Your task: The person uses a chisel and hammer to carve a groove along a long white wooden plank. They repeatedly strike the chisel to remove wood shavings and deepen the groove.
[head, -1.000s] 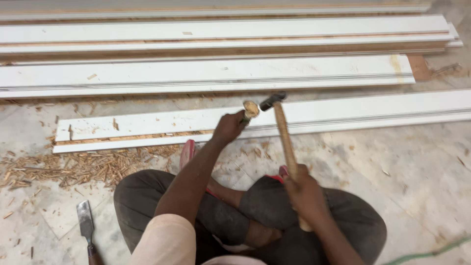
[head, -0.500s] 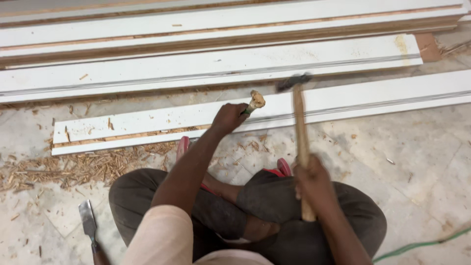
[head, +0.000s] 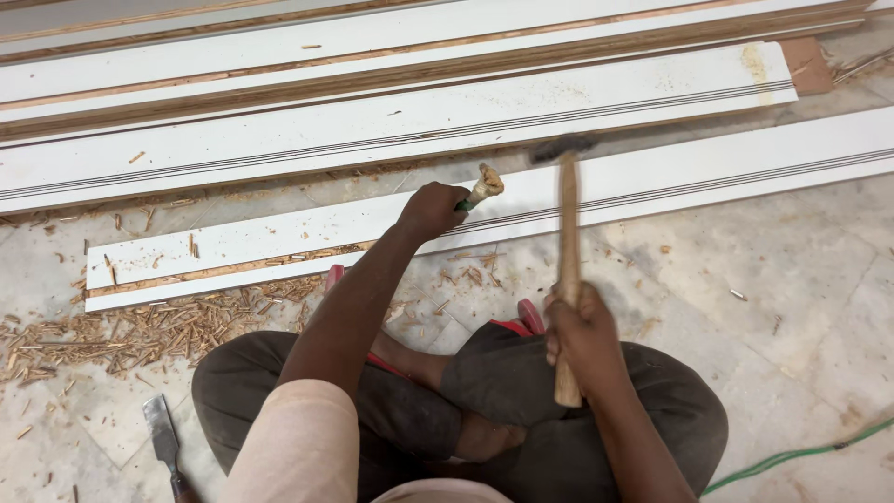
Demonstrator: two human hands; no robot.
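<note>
My left hand (head: 431, 210) grips a chisel (head: 483, 184) with a frayed wooden top, set against a long white grooved board (head: 708, 177) lying on the floor. My right hand (head: 579, 331) holds a wooden-handled hammer (head: 566, 251); its dark head is raised to the right of the chisel top, apart from it. I sit cross-legged on the floor, knees below the board.
Several more white boards (head: 391, 130) lie stacked beyond. Wood chips (head: 140, 326) are strewn at the left. A second chisel (head: 163, 442) lies by my left knee. A green cable (head: 792, 456) runs at the lower right. The floor is stone tile.
The hammer head has swung away from the chisel top, up and to the right. My left hand keeps the chisel on the board.
</note>
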